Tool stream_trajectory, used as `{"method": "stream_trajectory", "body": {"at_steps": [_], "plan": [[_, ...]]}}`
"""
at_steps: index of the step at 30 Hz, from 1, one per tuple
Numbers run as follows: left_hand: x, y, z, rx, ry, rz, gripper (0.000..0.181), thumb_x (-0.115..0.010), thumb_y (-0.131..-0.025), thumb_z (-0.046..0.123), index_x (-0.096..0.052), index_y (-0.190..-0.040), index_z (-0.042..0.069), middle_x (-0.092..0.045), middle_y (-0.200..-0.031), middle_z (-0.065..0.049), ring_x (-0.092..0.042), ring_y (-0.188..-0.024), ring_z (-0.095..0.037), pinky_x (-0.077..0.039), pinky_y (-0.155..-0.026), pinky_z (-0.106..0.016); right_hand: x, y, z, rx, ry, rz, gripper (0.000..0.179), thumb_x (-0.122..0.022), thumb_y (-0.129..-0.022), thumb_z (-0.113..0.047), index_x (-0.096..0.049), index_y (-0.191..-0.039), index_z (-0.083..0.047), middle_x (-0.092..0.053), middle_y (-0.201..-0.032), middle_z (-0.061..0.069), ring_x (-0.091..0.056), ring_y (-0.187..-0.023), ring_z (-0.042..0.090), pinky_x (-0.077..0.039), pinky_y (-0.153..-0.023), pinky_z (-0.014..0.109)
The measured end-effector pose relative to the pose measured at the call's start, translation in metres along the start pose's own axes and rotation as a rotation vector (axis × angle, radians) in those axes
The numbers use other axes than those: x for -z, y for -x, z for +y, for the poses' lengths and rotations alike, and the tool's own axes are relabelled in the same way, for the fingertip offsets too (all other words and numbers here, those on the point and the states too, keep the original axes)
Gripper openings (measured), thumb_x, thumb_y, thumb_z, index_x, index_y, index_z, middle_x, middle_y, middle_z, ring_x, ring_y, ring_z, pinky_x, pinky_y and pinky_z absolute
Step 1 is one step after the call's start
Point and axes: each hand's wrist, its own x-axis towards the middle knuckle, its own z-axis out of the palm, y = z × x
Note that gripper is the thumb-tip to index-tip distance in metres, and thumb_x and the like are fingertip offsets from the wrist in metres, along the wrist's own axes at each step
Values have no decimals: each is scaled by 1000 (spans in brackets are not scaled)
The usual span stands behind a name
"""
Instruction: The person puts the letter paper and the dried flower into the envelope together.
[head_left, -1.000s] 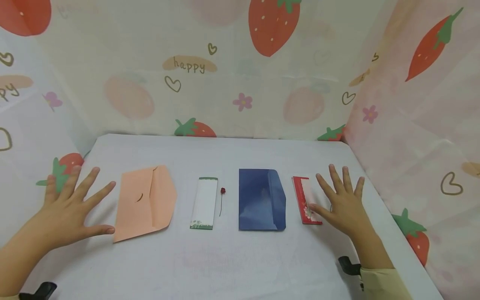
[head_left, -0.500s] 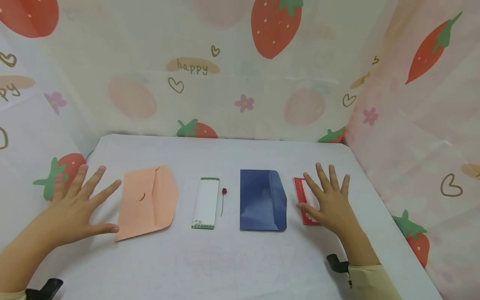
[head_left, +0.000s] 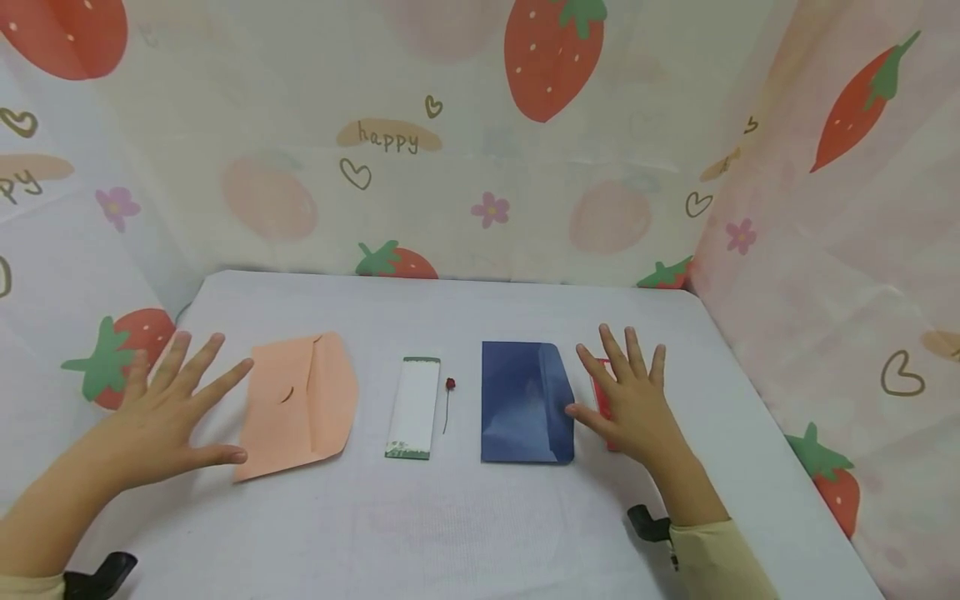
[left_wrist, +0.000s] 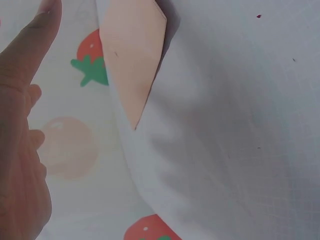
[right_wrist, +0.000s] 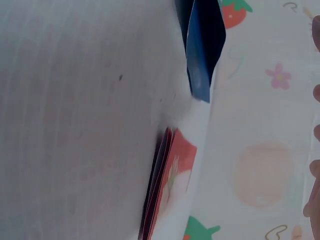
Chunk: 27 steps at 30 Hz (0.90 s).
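Note:
My left hand (head_left: 168, 425) is spread, palm down, over the left of the table, its thumb tip overlapping the lower left corner of a peach envelope (head_left: 281, 408). My right hand (head_left: 630, 408), fingers also spread, hovers over a red-bordered card (head_left: 602, 392) and hides most of it. The right thumb tip overlaps the flap edge of a navy blue envelope (head_left: 517, 400). In the right wrist view the red card (right_wrist: 175, 170) shows folded layers and stands apart from the fingers. Between the envelopes lie a white card with green ends (head_left: 414, 408) and a small dried red flower (head_left: 450, 385) on a thin stem.
A white cloth covers the table (head_left: 420, 533). Strawberry-print curtains (head_left: 300, 75) hang behind it and on both sides. Black wrist mounts (head_left: 101, 575) sit at both cuffs.
My right hand has moved left from beside the red card to above it, reaching the blue envelope's edge. The left hand has shifted slightly right along with the whole view. The items lie unmoved.

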Motion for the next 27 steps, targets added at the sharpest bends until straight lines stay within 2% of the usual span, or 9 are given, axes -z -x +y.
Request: {"method": "stream_trajectory", "body": {"at_steps": [4,8,13,16,21,27], "plan": [[0,-1,1,-10,11,-2,120,-78,-72,73,-14,-165,31,-1,-172,-19,22,-154,-41,25,-110,-71,-1,-5,-9,16,-23,3,87,-56,-90,-74,-33,-161,-28,-9,-173,9,8,-159,37,2,-114,78],[-2,-2,2,-14,16,-5,120,-78,-73,72,-15,-165,30,-1,-172,-19,22,-154,-42,25,-110,-70,-5,-11,-18,38,-50,9,86,-52,-92,-74,-30,-162,-28,-8,-173,8,9,-159,36,5,-116,76],[-4,-5,4,-13,34,-33,117,-76,-76,72,-15,-165,28,4,-172,-16,23,-154,-41,27,-110,-68,-10,-18,-32,67,-53,26,86,-53,-93,-73,-30,-162,-28,-9,-173,7,6,-159,36,0,-116,77],[-4,-7,5,-16,66,-46,114,-76,-77,71,-16,-165,28,2,-172,-17,21,-155,-41,26,-111,-67,-14,-23,-41,79,-63,28,85,-53,-93,-73,-32,-161,-28,-10,-173,6,5,-159,37,-3,-115,78],[-6,-9,8,-1,123,-78,112,-76,-79,68,-17,-165,28,-1,-172,-20,16,-155,-46,25,-113,-66,-16,-32,-60,105,-89,32,84,-51,-93,-74,-35,-160,-27,-13,-173,8,-3,-158,42,-2,-115,78],[-8,-11,12,6,157,-115,110,-73,-81,70,-18,-165,27,-3,-171,-21,16,-155,-46,23,-114,-65,-18,-43,-84,140,-119,37,84,-49,-93,-75,-37,-160,-27,-18,-172,8,-4,-159,39,3,-118,73]]}}
